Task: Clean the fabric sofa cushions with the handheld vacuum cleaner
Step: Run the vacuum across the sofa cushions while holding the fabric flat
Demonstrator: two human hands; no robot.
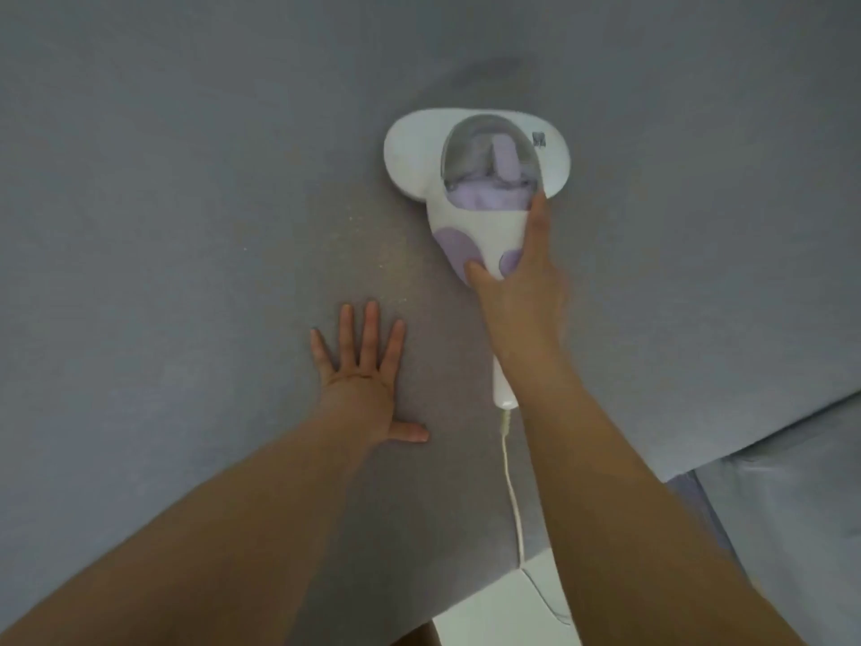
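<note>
Head view, items largest to smallest.

Sofa cushion (186, 179): broad grey woven fabric, flat and matte, filling most of what you see. A scatter of pale specks lies between your hands, so by my reading this patch is not yet clean; how much of the sofa is done cannot be told from here.

Vacuum cleaner (475, 179): smooth white plastic with lilac patches, a wide rounded head lying flat on the cushion, a clear domed dust cup already holding pale lilac fluff, and a tapering handle.

Right hand (517, 291): you grasp the body just behind the dust cup, forefinger stretched along its side.

Left hand (368, 370): released, fingers spread flat, pressing the fabric beside the specks.

Cord (512, 487): thin, white, trailing off the cushion's edge.
</note>
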